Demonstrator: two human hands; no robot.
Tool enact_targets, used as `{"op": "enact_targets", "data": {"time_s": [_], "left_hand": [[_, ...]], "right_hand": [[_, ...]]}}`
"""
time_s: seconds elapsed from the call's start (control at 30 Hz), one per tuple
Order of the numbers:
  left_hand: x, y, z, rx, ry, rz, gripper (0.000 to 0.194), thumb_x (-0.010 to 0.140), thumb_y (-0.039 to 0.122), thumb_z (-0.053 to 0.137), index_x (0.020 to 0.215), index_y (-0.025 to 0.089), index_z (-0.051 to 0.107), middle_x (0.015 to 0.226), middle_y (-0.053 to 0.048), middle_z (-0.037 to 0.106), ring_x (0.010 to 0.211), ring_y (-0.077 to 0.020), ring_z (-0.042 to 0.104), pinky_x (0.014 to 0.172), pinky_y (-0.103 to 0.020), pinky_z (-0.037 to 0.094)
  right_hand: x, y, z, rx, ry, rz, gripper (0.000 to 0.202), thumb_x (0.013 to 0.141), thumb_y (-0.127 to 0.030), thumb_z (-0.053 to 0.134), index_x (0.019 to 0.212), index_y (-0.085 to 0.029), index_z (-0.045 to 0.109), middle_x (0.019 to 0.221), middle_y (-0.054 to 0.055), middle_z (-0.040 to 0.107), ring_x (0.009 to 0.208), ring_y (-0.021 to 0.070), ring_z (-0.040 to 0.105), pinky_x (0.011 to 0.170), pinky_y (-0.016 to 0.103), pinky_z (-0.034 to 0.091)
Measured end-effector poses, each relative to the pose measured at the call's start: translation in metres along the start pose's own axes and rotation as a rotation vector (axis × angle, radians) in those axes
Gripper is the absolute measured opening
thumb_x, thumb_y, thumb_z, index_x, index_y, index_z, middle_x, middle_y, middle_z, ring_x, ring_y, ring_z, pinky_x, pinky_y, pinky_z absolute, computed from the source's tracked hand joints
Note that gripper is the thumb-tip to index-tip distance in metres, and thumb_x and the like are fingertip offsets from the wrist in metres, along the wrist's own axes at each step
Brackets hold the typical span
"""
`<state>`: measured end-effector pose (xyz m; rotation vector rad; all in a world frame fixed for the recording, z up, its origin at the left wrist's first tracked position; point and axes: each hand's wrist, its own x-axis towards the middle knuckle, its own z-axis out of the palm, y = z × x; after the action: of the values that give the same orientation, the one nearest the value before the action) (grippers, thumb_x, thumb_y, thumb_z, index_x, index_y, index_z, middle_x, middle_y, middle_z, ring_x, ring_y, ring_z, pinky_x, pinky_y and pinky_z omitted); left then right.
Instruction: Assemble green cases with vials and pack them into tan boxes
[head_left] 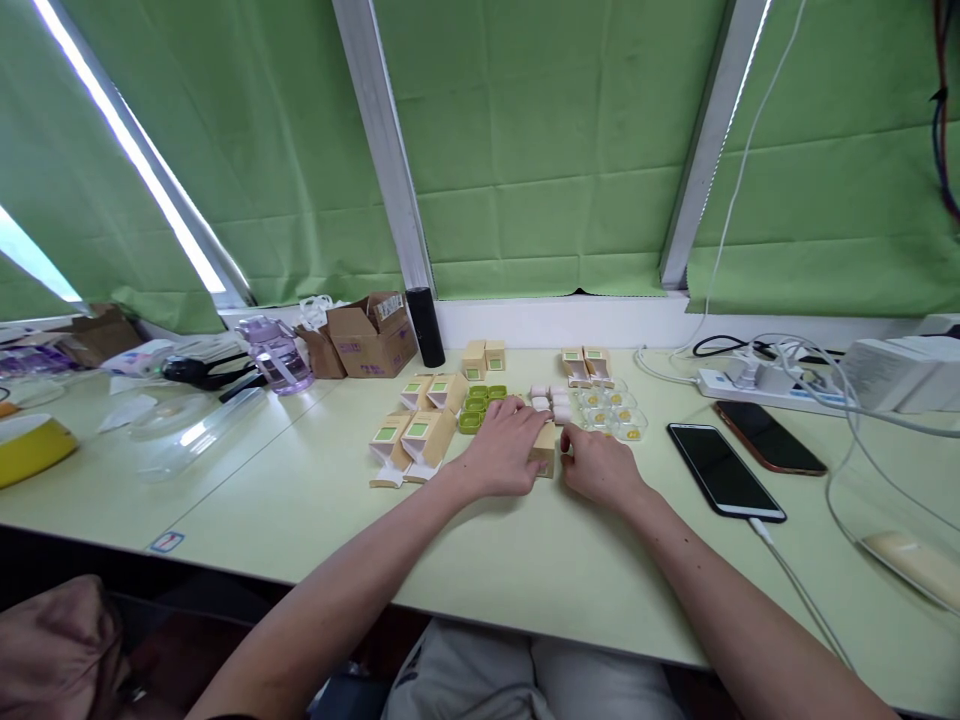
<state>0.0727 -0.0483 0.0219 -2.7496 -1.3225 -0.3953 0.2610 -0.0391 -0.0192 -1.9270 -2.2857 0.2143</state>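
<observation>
My left hand lies over a small kraft-paper box, its fingers wrapped across the top and side. Close against the box's right side is my right hand, fingers curled in; whatever they may hold is hidden. Just beyond the left hand stand green square containers. Small white-pink pieces sit behind the box, beside clear cups with something yellow in them. Left of my hands are several kraft boxes with green-edged windows and raised flaps.
Two kraft boxes and two open ones stand farther back. To the right lie two phones, a power strip and loose cables. A purple bottle, a cardboard carton and yellow tape are on the left.
</observation>
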Motion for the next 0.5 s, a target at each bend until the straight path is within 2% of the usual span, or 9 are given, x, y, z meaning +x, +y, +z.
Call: {"op": "enact_targets", "data": {"time_s": [0.17, 0.23, 0.37, 0.5], "left_hand": [[0.019, -0.016, -0.019, 0.048, -0.111, 0.009, 0.051, 0.082, 0.029, 0.069, 0.132, 0.023, 0.062, 0.121, -0.011, 0.071, 0.119, -0.0327, 0.053, 0.101, -0.047, 0.044], [0.034, -0.031, -0.03, 0.037, -0.089, -0.022, 0.052, 0.085, 0.029, 0.067, 0.136, 0.023, 0.061, 0.127, -0.01, 0.07, 0.122, -0.0321, 0.054, 0.101, -0.045, 0.044], [0.077, -0.071, -0.045, 0.094, 0.025, -0.166, 0.053, 0.084, 0.027, 0.067, 0.137, 0.023, 0.061, 0.133, -0.01, 0.069, 0.125, -0.0337, 0.054, 0.106, -0.047, 0.041], [0.113, -0.109, -0.042, 0.22, 0.052, -0.226, 0.055, 0.085, 0.026, 0.065, 0.139, 0.021, 0.058, 0.135, -0.013, 0.068, 0.127, -0.0355, 0.052, 0.105, -0.049, 0.038]], "right_hand": [[0.0, 0.0, -0.001, 0.001, -0.01, 0.009, 0.024, 0.093, -0.026, 0.055, 0.115, -0.022, 0.063, 0.108, 0.013, 0.077, 0.099, 0.0313, 0.074, 0.074, 0.034, 0.046], [0.0, 0.0, -0.001, 0.0, -0.011, 0.012, 0.024, 0.095, -0.027, 0.053, 0.116, -0.022, 0.063, 0.109, 0.013, 0.077, 0.101, 0.0326, 0.074, 0.076, 0.035, 0.046], [0.002, 0.001, 0.001, 0.003, -0.019, 0.019, 0.025, 0.096, -0.028, 0.052, 0.118, -0.023, 0.062, 0.113, 0.014, 0.077, 0.105, 0.0338, 0.074, 0.079, 0.038, 0.047], [0.003, 0.002, 0.001, 0.013, -0.02, 0.025, 0.026, 0.097, -0.03, 0.052, 0.119, -0.023, 0.062, 0.114, 0.013, 0.077, 0.105, 0.0337, 0.073, 0.079, 0.038, 0.048]]}}
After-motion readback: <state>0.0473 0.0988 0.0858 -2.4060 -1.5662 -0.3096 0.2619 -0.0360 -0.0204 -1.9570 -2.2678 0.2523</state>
